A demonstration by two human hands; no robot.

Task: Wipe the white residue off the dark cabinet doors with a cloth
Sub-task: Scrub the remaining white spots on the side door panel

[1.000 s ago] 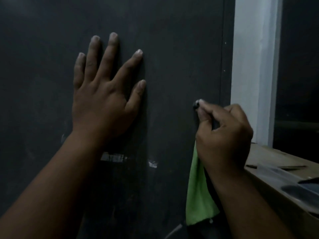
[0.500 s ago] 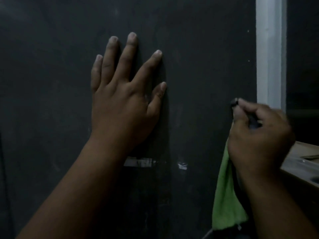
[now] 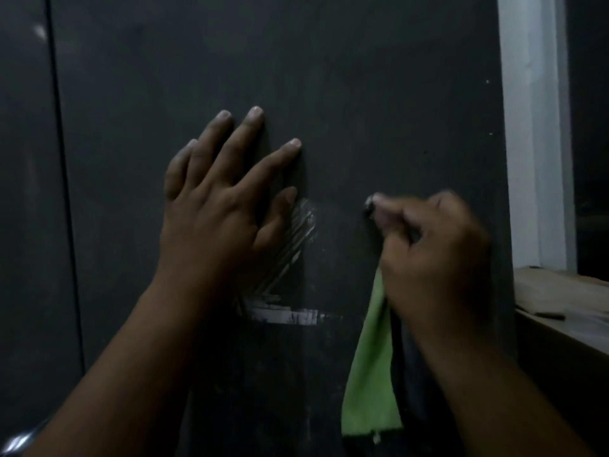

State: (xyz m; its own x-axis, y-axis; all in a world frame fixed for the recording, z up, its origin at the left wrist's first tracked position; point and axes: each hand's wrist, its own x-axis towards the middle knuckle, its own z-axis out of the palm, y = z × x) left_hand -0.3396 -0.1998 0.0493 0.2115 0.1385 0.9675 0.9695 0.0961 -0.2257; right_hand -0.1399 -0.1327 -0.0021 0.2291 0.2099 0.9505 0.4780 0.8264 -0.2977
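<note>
A dark cabinet door fills the view. My left hand lies flat on it with fingers spread. White residue streaks diagonally just right of that thumb, and a white horizontal smear sits below it. My right hand is curled round a green cloth, which hangs down from the fist. Its thumb and forefinger press a small pale-tipped dark bit against the door; what it is cannot be made out.
A second dark door lies left of a vertical seam. On the right stands a white frame post, with a wooden ledge beyond the door's edge. Something shiny shows at the bottom left corner.
The view has shifted, so both hands sit lower and the left seam appears. My right hand has moved left toward the left hand. Diagonal white streaks now show beside the left thumb.
</note>
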